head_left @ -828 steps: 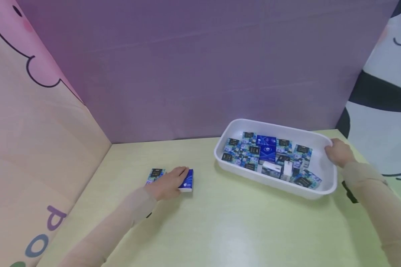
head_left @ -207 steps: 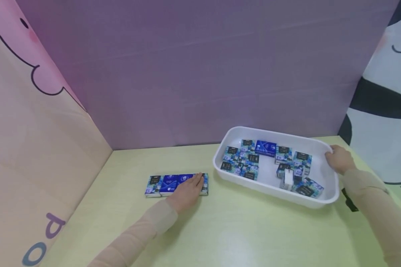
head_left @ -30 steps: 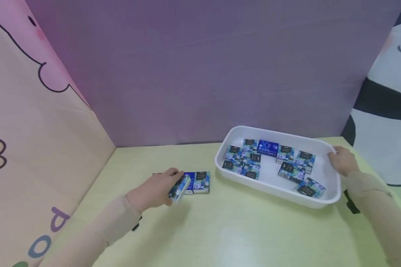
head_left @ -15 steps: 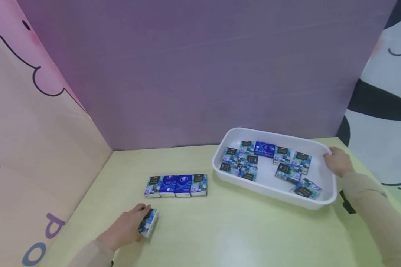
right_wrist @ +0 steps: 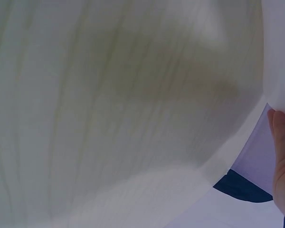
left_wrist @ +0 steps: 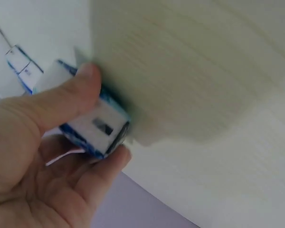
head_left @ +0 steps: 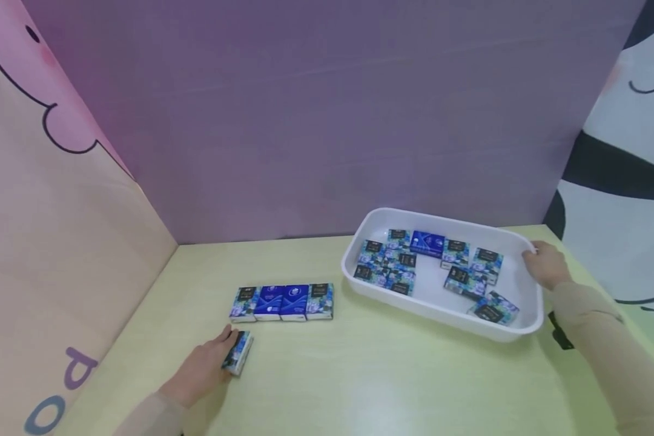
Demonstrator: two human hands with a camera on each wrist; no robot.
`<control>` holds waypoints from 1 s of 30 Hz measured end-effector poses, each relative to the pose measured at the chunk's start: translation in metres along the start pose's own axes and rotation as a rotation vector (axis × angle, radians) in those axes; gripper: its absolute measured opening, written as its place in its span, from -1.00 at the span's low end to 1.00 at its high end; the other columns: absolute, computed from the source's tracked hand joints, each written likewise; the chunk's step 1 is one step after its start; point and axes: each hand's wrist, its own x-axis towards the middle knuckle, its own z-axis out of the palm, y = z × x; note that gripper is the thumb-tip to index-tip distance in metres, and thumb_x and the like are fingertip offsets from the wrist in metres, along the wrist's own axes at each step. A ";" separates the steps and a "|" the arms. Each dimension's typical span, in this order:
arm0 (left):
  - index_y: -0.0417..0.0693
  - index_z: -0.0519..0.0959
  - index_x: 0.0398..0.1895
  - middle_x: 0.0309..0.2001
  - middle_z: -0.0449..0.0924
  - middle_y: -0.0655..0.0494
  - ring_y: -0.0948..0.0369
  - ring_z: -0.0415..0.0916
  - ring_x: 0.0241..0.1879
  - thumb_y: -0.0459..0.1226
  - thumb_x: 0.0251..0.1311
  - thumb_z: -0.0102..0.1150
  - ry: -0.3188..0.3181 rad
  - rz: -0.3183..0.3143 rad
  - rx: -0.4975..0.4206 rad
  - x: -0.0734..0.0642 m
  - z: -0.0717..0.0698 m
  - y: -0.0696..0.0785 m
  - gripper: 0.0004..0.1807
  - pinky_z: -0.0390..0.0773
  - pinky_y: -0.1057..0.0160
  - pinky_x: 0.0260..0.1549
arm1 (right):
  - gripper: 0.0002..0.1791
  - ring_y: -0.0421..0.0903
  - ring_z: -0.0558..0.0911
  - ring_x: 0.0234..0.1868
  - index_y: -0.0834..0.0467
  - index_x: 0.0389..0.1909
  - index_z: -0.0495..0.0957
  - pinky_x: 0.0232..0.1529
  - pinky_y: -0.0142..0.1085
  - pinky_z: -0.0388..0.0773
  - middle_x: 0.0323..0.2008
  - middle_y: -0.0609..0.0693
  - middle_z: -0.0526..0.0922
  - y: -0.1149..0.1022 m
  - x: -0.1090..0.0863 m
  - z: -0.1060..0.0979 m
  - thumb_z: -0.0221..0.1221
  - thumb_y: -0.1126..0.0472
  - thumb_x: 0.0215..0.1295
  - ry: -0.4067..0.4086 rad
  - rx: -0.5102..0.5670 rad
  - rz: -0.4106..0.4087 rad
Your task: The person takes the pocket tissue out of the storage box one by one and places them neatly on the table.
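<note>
The pack [head_left: 238, 353] in the left hand [head_left: 198, 369] is showing a blue floral print and what seems a dark label. Ahead of that hand, a row of packs [head_left: 281, 302] is setting two deep-blue middles between blue-green floral ends. The tray [head_left: 433, 280] at the right hand [head_left: 546, 265] is gleaming white; one blue pack [head_left: 427, 243] inside is standing out among floral packs [head_left: 400, 261]. The tabletop [head_left: 387, 366] between the hands is looking pale yellow-green, the backdrop [head_left: 332, 121] beyond purple.
</note>
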 end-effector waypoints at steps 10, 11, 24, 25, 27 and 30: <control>-0.47 0.37 0.10 0.09 0.35 -0.47 -0.17 0.55 -0.34 -0.45 -0.31 0.36 0.110 -0.042 0.077 0.006 0.005 0.002 -0.26 0.58 -0.05 -0.38 | -0.43 0.42 0.44 -0.11 0.63 0.11 0.15 -0.04 0.20 0.41 -0.05 0.57 0.35 0.001 0.000 0.000 -0.28 0.18 0.32 0.033 -0.004 -0.045; -0.46 0.38 0.10 0.09 0.37 -0.47 -0.16 0.55 -0.36 -0.44 -0.30 0.36 0.115 -0.043 0.083 0.007 0.005 0.002 -0.27 0.58 -0.03 -0.40 | -0.43 0.42 0.44 -0.10 0.63 0.11 0.15 -0.03 0.20 0.41 -0.05 0.58 0.34 0.001 0.000 0.000 -0.28 0.19 0.32 0.033 -0.004 -0.042; -0.41 0.39 0.11 0.11 0.37 -0.43 -0.12 0.56 -0.42 -0.39 -0.27 0.41 0.083 -0.098 0.115 0.018 0.005 0.005 -0.26 0.62 0.07 -0.48 | -0.44 0.40 0.47 -0.14 0.63 0.12 0.13 -0.08 0.18 0.44 -0.08 0.56 0.36 0.005 0.002 0.001 -0.29 0.18 0.34 0.027 0.003 -0.031; -0.41 0.38 0.12 0.11 0.36 -0.43 -0.11 0.56 -0.41 -0.39 -0.26 0.41 0.080 -0.101 0.118 0.019 0.005 0.006 -0.26 0.62 0.07 -0.47 | -0.44 0.40 0.47 -0.15 0.63 0.12 0.13 -0.09 0.17 0.45 -0.08 0.56 0.37 0.005 0.002 0.002 -0.28 0.18 0.34 0.027 0.007 -0.034; -0.41 0.38 0.12 0.12 0.36 -0.43 -0.12 0.57 -0.39 -0.39 -0.25 0.40 0.074 -0.107 0.125 0.020 0.005 0.007 -0.27 0.62 0.05 -0.43 | -0.43 0.40 0.48 -0.15 0.63 0.12 0.13 -0.09 0.17 0.45 -0.09 0.56 0.37 0.006 0.002 0.001 -0.28 0.18 0.34 0.025 0.009 -0.039; -0.41 0.38 0.13 0.13 0.35 -0.43 -0.13 0.57 -0.35 -0.39 -0.20 0.38 0.069 -0.109 0.138 0.021 0.005 0.008 -0.29 0.62 0.02 -0.37 | -0.43 0.41 0.47 -0.14 0.63 0.12 0.13 -0.08 0.19 0.44 -0.08 0.57 0.36 0.006 0.003 0.001 -0.29 0.17 0.34 0.026 0.010 -0.040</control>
